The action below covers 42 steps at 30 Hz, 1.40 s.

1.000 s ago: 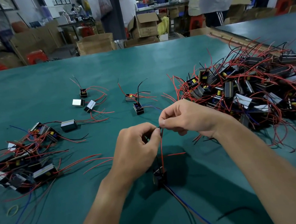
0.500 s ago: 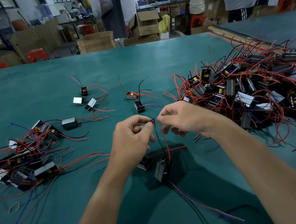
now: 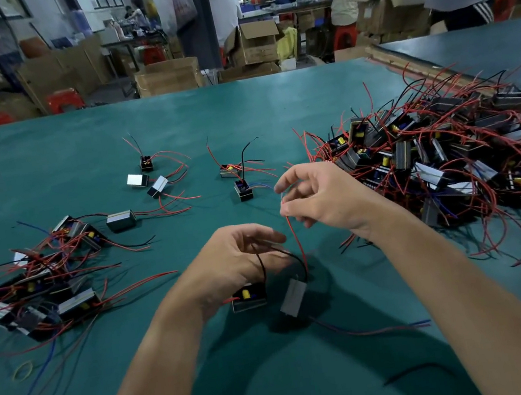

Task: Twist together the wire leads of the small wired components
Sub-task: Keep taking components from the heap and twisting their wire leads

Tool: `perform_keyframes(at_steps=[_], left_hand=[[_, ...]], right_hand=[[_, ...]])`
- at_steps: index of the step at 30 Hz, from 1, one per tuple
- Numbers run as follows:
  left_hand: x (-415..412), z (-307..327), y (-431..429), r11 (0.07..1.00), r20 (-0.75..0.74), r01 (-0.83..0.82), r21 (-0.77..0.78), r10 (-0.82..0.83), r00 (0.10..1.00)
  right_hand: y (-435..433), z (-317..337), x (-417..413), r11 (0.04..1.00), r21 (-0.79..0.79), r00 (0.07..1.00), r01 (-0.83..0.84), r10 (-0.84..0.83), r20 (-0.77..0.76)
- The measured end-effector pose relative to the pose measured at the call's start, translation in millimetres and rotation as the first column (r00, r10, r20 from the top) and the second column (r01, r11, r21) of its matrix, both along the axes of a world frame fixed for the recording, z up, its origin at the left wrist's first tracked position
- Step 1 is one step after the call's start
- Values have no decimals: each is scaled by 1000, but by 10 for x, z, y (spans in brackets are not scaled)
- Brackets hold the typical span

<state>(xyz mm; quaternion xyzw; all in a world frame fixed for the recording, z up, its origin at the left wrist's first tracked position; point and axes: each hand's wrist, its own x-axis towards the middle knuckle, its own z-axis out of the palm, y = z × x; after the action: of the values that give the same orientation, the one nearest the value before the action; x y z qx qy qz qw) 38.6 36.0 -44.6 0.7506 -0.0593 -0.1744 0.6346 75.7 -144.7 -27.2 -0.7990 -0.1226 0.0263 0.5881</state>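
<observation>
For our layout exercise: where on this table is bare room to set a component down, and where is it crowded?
Bare: the table's far strip beyond the three loose components; also between the forearms. Crowded: right component heap, left tangled cluster.

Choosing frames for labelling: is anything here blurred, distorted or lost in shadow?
Head view: the left hand is motion-smeared at the fingertips, so its grip is unclear; the right hand, pinching the red lead, is sharper. Head view: the wide-angle lens bows the far edge of the table. Head view: arm shadows darken the cloth around the grey component, which remains readable.
</observation>
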Motion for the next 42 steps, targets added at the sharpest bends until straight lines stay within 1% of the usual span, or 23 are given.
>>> perform_keyframes(at_steps=[4,7,10,12,17,23,25,27,31,33,36,42], left_hand=[[-9,-8,-11,1000,33,-24,14,23,999],[-24,-26,-51,994,79,-22,103,13,997],[-24,-31,-81,988,124,-28,149,9,992],[0,-43,-75,982,153,-65,180,38,987],[7,-34,-57,966,199,-170,195,131,971],[24,-15,-46,949,215,-238,206,194,957],[30,-14,-54,953,203,-244,179,207,957],[36,-15,-54,962,179,-248,111,226,958],[40,2,-53,971,130,-234,-41,237,963],[31,11,-70,972,127,-211,-100,223,967],[26,17,-67,971,142,-188,-144,209,968],[23,18,-36,970,138,-144,-195,173,975]], right_hand=[[6,-1,9,999,4,999,39,-39,13],[-3,-6,6,998,5,998,64,-64,18],[-2,11,-3,999,-3,998,55,-55,17],[-3,22,-9,999,18,999,47,-47,-3],[-23,46,-32,999,37,999,22,-21,-45],[-13,28,-15,999,26,999,39,-38,-21],[-16,14,-5,998,2,998,59,-59,-1],[-16,0,2,998,-2,998,65,-65,5],[0,-12,1,998,56,998,37,-39,38],[12,-13,-14,996,93,999,-6,1,51],[39,-1,-31,988,130,996,-79,72,59],[30,19,-38,976,191,992,-107,93,83]])
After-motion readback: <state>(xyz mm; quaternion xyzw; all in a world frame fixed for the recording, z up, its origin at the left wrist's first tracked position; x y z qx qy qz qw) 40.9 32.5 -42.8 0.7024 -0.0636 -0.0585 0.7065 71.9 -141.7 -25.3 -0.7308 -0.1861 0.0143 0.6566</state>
